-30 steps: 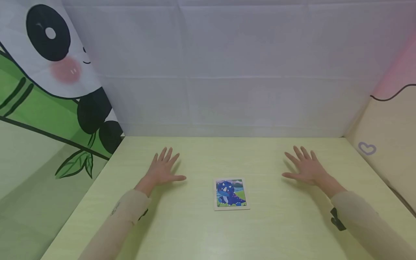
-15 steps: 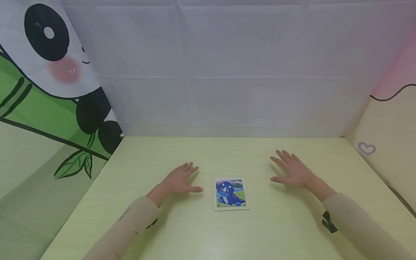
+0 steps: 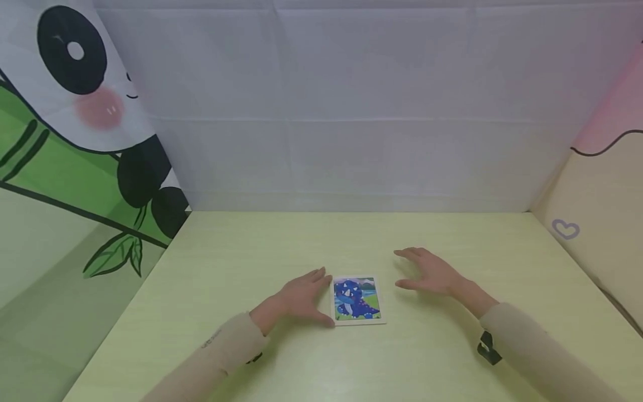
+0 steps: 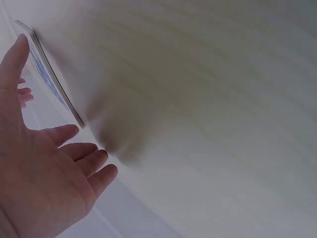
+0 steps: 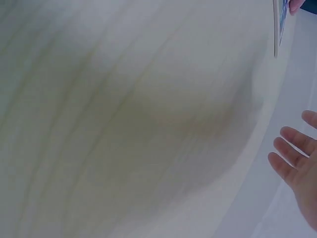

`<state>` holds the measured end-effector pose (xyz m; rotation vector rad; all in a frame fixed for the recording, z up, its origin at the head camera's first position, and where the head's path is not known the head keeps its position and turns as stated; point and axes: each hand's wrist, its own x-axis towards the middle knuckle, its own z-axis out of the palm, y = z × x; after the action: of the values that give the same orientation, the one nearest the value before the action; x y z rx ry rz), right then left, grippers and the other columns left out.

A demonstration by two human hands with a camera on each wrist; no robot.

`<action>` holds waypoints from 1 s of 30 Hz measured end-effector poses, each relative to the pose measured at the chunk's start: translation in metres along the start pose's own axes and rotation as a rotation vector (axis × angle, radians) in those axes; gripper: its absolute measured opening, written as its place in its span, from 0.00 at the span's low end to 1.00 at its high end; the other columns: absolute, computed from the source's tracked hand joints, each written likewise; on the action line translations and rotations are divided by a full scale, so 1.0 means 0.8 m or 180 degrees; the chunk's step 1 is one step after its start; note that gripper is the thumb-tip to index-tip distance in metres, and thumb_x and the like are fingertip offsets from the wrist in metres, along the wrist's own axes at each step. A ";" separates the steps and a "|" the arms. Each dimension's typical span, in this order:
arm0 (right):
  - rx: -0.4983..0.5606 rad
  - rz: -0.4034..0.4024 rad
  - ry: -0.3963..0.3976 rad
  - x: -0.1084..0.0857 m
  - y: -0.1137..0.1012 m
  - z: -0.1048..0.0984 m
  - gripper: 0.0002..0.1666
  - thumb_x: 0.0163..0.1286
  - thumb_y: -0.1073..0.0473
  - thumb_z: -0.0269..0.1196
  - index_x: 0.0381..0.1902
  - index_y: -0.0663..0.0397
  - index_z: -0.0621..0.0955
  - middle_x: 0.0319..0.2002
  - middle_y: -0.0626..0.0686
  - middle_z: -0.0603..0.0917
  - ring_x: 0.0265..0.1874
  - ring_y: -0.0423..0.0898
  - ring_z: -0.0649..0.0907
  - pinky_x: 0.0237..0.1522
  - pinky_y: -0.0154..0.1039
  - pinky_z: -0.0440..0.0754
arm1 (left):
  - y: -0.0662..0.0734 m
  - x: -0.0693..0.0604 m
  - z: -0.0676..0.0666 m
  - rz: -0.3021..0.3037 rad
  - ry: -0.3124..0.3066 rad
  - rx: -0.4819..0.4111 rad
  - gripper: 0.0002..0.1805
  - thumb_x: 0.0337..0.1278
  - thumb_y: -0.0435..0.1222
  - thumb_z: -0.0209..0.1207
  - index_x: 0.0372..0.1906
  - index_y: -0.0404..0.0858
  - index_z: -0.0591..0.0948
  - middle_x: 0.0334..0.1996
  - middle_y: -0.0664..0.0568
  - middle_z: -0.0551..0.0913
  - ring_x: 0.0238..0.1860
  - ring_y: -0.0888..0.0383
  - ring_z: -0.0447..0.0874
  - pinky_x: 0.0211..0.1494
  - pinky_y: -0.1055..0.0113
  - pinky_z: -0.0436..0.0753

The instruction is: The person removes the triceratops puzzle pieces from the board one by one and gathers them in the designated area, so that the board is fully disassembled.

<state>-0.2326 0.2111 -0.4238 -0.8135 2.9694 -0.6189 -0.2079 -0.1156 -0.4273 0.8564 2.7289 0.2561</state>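
A square picture board [image 3: 357, 300] with a white border and a blue dinosaur lies flat on the table. My left hand [image 3: 303, 297] is at its left edge, thumb near the lower left corner and fingers near the upper left; whether they touch it, I cannot tell. The left wrist view shows the board [image 4: 49, 74] edge-on beside the thumb of the left hand [image 4: 54, 168]. Off to the right of the board, my right hand [image 3: 432, 272] is held with fingers extended and nothing in it. In the right wrist view that hand [image 5: 299, 158] is below the board [image 5: 278, 25].
The pale yellow table [image 3: 281, 368] meets a light grey cloth [image 3: 351, 111] at its back edge. A panda-and-bamboo printed cloth [image 3: 115, 184] hangs at the left, and a beige and pink one [image 3: 603, 190] at the right.
My left hand has moved right and toward me, up to the board's left edge. My right hand has moved left, closer to the board. The board has stayed in place.
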 end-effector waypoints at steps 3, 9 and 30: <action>0.0099 -0.0032 -0.0042 0.007 -0.012 0.006 0.44 0.53 0.33 0.60 0.61 0.53 0.70 0.58 0.57 0.73 0.58 0.56 0.69 0.57 0.56 0.68 | 0.006 0.000 0.001 -0.0057 -0.0074 -0.0017 0.58 0.34 0.65 0.61 0.69 0.37 0.56 0.70 0.42 0.51 0.70 0.48 0.47 0.67 0.52 0.60; 0.0293 -0.0266 -0.0087 0.026 -0.036 0.018 0.34 0.56 0.40 0.63 0.54 0.57 0.76 0.50 0.55 0.78 0.50 0.52 0.75 0.51 0.50 0.75 | 0.007 0.002 0.001 -0.0145 -0.0144 -0.0037 0.59 0.33 0.64 0.63 0.69 0.36 0.54 0.70 0.43 0.49 0.70 0.49 0.45 0.67 0.53 0.60; 0.0852 -0.0457 -0.0457 0.080 -0.095 0.062 0.18 0.57 0.59 0.65 0.46 0.61 0.79 0.33 0.50 0.78 0.32 0.41 0.76 0.36 0.33 0.77 | 0.003 0.006 0.003 -0.0152 -0.0180 -0.0118 0.59 0.32 0.65 0.62 0.69 0.38 0.54 0.70 0.44 0.48 0.70 0.49 0.44 0.67 0.53 0.59</action>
<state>-0.2452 0.1014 -0.4346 -1.0026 2.6410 -0.8978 -0.2095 -0.1105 -0.4302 0.7757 2.6798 0.2677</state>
